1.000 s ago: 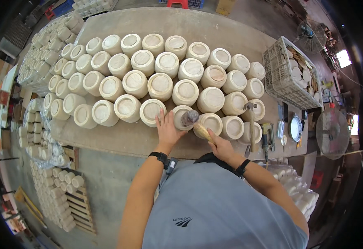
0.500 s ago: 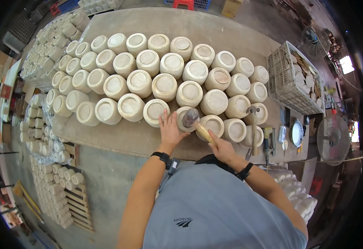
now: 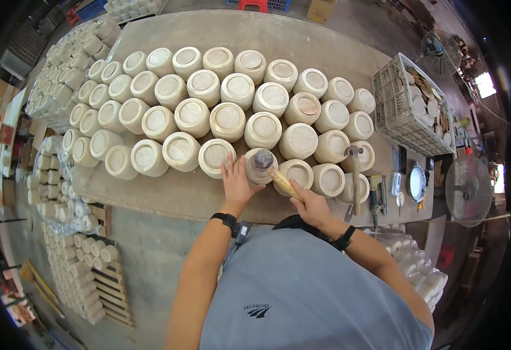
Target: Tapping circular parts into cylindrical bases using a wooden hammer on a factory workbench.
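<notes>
Rows of pale, round, pot-shaped wooden pieces, such as this pot [image 3: 214, 156], cover the middle of the table [image 3: 153, 197]. My right hand [image 3: 312, 209] is closed round the light wooden handle of a mallet [image 3: 282, 183]. Its dark, rounded head is over the top of one front-row wooden pot [image 3: 253, 174]; whether it touches cannot be told. My left hand [image 3: 237, 185] steadies that pot from its left side, fingers spread and thumb at its near side. Part of the pot's top is hidden by the mallet head.
A claw hammer [image 3: 356, 181] lies across a pot at the front right, with a power drill [image 3: 375, 195] beside it. Farther right are a round white dish [image 3: 417, 182] and a plastic crate [image 3: 392, 114] of wooden discs. A fan [image 3: 468, 189] stands beyond the table's right end.
The mallet head has shifted slightly left and up in the picture. The whole view has moved a little; my left hand stays against the same pot.
</notes>
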A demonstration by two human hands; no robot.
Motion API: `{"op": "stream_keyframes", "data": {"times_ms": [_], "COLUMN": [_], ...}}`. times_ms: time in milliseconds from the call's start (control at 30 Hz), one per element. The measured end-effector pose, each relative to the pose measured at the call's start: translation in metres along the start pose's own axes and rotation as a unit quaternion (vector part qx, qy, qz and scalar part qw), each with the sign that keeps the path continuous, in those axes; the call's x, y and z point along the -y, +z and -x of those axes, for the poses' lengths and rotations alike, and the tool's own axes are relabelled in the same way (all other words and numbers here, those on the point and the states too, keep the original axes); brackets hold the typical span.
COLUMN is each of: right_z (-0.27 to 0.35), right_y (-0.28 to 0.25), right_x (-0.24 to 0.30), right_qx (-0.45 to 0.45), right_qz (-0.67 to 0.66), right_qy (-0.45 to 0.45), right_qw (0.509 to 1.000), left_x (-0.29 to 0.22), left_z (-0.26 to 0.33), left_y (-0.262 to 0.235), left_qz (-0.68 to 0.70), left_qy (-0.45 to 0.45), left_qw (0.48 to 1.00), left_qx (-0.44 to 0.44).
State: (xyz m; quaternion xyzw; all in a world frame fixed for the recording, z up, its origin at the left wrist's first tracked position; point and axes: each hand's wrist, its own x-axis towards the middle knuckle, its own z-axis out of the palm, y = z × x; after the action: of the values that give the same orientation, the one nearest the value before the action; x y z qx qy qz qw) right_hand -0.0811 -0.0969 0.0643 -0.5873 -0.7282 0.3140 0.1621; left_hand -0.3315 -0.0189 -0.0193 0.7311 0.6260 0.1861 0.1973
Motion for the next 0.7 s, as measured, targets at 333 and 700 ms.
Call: {"op": "stream_keyframes", "data": {"times_ms": [333, 700], "right_z": [0.000, 0.001], "right_y": [0.011, 0.004], "right_x": [-0.014, -0.016], "right_qx": [0.068, -0.166], "right_qz": [0.026, -0.075], "right_qy": [0.052, -0.079], "right_qw": [0.996, 0.980], "left_x": [0.000, -0.002], "left_z": [-0.001, -0.001], "left_y": [0.000, -0.001], "left_qz": [0.004, -0.010], "left_qy": [0.012, 0.013], "left_qw": [1.000, 1.000], "left_qx": [-0.007, 0.004]}}
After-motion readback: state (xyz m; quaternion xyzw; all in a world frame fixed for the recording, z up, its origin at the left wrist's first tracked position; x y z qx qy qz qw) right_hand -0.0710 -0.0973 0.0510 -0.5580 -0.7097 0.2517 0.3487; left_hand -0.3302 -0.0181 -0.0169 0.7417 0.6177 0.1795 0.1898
